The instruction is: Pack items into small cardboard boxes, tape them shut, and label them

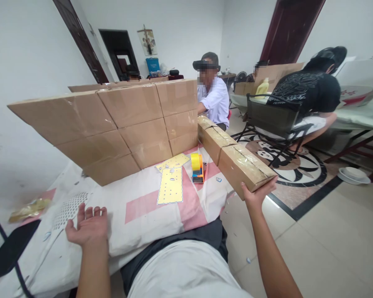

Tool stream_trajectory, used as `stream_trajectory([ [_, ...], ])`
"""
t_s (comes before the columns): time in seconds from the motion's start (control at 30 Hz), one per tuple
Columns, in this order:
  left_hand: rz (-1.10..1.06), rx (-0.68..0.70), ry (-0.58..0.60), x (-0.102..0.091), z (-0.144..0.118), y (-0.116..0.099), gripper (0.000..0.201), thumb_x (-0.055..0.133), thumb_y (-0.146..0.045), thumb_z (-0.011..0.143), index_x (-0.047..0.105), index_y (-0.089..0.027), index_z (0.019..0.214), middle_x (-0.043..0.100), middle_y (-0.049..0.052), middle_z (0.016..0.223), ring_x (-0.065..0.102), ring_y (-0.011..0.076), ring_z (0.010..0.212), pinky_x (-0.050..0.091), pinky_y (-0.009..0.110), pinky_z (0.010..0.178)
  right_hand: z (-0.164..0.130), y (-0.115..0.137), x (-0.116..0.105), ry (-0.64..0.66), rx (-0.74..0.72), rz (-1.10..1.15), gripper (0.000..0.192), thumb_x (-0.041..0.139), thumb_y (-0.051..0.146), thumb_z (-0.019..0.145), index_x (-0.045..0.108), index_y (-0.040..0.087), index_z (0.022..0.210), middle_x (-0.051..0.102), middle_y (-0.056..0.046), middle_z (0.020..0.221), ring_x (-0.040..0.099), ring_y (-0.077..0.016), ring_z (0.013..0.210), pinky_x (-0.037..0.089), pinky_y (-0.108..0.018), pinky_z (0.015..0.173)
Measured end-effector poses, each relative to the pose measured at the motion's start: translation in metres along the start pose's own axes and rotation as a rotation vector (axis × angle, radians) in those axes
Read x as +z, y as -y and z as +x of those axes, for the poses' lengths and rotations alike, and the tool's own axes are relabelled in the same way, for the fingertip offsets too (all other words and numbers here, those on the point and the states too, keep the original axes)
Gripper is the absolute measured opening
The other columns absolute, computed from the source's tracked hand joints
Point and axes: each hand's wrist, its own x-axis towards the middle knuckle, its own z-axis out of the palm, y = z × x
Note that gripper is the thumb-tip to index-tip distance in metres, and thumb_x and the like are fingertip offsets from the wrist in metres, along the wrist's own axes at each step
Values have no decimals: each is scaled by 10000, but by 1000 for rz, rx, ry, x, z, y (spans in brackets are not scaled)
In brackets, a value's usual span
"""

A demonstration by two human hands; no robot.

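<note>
The right hand [257,194] was out at about four o'clock, fingers and thumb wrapped on the near end of a long taped carton [236,159], which ran away toward one o'clock along the table's right edge. The left hand [87,225] lay open, palm up, at eight o'clock on the white-and-pink tablecloth [143,207], holding nothing. Dead centre sat a yellow perforated sheet [170,186], a second one just beyond it, and an orange-and-yellow tape dispenser [197,167] just beside them. A wall of stacked cartons [112,124] stood across ten to twelve o'clock. Beyond, a person in a white shirt [216,101] sat working.
</note>
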Motion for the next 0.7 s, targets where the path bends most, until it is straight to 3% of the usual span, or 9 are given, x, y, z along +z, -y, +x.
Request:
stream_trajectory([
  [0.17, -1, 10, 1, -4, 4, 3, 407, 484, -605, 719, 649, -299, 931, 439, 16, 791, 458, 218, 700, 427, 410, 654, 18, -3, 26, -55, -45, -46, 1451, 731, 745, 625, -30, -20, 1595, 212, -309, 1530, 210, -488, 1422, 176, -667, 1197],
  [0.47, -102, -43, -35, -3, 6, 3, 422, 532, -572, 722, 659, -282, 1001, 522, 4, 741, 501, 180, 678, 458, 354, 676, 45, -13, 70, -25, -26, -11, 1461, 747, 747, 593, -1, 21, 1617, 224, -313, 1557, 219, -495, 1439, 178, -689, 1188],
  [0.6, -141, -72, -30, 0, 5, 3, 430, 583, -546, 718, 673, -259, 1026, 552, 4, 715, 532, 164, 671, 469, 334, 705, 60, -9, 86, 55, -1, -7, 1495, 771, 701, 589, -63, 4, 1615, 193, -324, 1576, 200, -486, 1465, 153, -667, 1213],
  [0.7, -73, -101, -30, 0, 11, 4, 395, 617, -511, 726, 674, -230, 998, 570, 8, 699, 543, 156, 664, 460, 324, 711, 64, -5, 87, 161, 30, -2, 1521, 789, 705, 575, -89, 26, 1615, 90, -327, 1622, 112, -497, 1515, 114, -675, 1226],
])
